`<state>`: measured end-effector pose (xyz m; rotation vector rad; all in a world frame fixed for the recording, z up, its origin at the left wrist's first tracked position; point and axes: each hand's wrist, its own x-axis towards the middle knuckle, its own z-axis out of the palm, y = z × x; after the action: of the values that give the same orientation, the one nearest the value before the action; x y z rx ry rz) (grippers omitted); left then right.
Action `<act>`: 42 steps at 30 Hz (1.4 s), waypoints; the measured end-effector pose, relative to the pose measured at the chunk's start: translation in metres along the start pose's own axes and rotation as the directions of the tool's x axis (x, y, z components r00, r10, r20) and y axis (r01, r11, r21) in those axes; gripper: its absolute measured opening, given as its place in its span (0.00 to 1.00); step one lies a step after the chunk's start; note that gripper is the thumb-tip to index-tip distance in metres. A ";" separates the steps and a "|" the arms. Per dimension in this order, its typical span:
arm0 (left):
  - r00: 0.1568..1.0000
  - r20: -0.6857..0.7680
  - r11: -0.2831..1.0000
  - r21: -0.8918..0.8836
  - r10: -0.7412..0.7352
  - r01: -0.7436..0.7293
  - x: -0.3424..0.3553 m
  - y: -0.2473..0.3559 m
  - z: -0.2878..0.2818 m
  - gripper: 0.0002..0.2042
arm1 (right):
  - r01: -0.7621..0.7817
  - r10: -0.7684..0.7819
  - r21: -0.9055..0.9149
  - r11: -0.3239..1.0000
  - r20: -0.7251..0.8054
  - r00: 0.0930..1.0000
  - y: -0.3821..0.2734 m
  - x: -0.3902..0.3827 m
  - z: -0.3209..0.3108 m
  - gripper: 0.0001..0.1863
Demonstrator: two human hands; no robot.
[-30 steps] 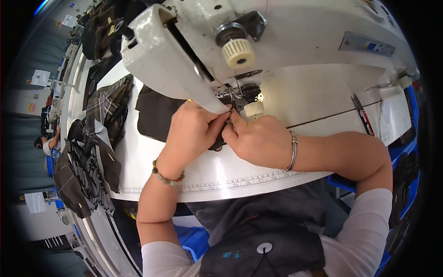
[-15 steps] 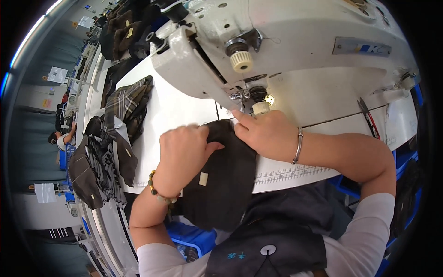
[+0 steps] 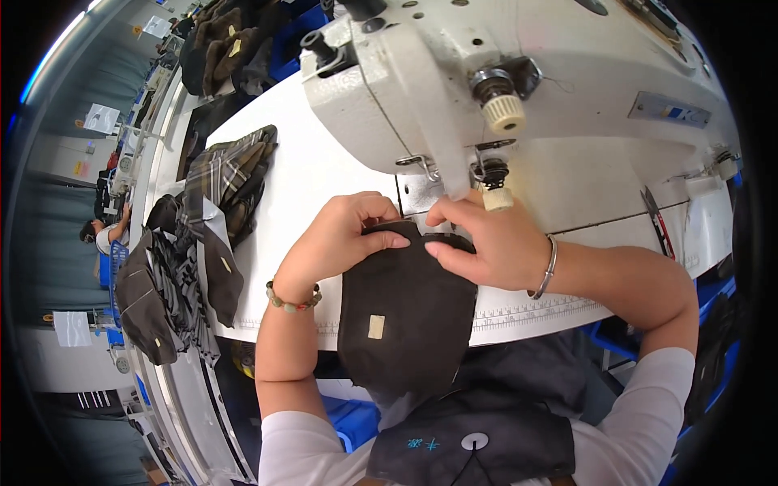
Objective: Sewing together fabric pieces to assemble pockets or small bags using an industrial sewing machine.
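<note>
A dark brown fabric piece [image 3: 409, 316] hangs over the front edge of the white sewing table, a small cream sticker [image 3: 376, 326] on its face. My left hand [image 3: 354, 235] pinches its upper edge, thumb on top and fingers curled behind. At the upper right corner of the same edge, my right hand [image 3: 486, 239] grips the fabric between thumb and fingers. A notch shows in the edge between the two thumbs. Just beyond my hands stands the sewing machine [image 3: 405, 97], its metal needle plate [image 3: 420, 194] partly hidden by the machine head.
Red-handled snips [image 3: 658, 223] lie on the table at the right. Heaped at the left are plaid and dark fabric pieces [image 3: 227, 178]. A printed ruler strip [image 3: 527, 312] runs along the front edge. Below stands a blue bin [image 3: 354, 421]. A person [image 3: 105, 235] sits far left.
Both hands have drawn the fabric's top edge slightly right and spread it flatter. My right index finger has left the needle area and now holds the edge. The whole view has shifted a little.
</note>
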<state>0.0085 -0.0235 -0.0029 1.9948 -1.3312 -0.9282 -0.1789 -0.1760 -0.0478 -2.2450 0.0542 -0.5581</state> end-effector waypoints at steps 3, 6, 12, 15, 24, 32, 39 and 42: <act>0.998 0.011 0.998 0.001 0.063 -0.063 -0.003 0.006 -0.005 0.08 | -0.063 0.060 0.060 0.996 0.049 0.997 -0.002 0.000 -0.002 0.15; 0.993 0.031 0.992 0.052 0.110 -0.111 -0.005 0.011 -0.009 0.07 | -0.159 0.143 0.145 0.977 0.115 0.983 -0.007 0.003 -0.007 0.17; 0.985 0.093 0.981 0.120 0.144 -0.154 -0.005 0.012 -0.009 0.07 | -0.207 0.183 0.162 0.965 0.153 0.971 -0.005 0.003 -0.006 0.17; 0.984 0.108 0.982 0.111 0.141 -0.152 -0.005 0.013 -0.009 0.07 | -0.205 0.174 0.202 0.958 0.161 0.971 0.005 0.001 0.001 0.16; 0.967 0.056 0.967 0.040 0.248 -0.251 -0.004 0.020 0.008 0.08 | -0.245 0.186 0.234 0.941 0.248 0.951 0.005 0.001 -0.001 0.10; 0.975 0.081 0.978 -0.019 0.208 -0.207 0.000 0.010 0.010 0.06 | -0.187 0.146 0.132 0.974 0.268 0.952 0.006 0.004 -0.004 0.12; 0.948 0.299 0.965 -0.261 0.112 -0.032 0.008 -0.004 -0.005 0.08 | 0.082 -0.077 -0.075 0.994 0.071 0.994 0.013 0.010 -0.005 0.07; 0.905 0.414 0.947 -0.319 0.099 0.042 0.013 -0.010 -0.011 0.08 | 0.381 -0.373 -0.352 0.855 0.095 0.923 0.016 0.010 -0.005 0.03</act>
<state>0.0268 -0.0314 -0.0070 1.5706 -1.3185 -1.5263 -0.1699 -0.1926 -0.0527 -2.6472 -0.3305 -0.7837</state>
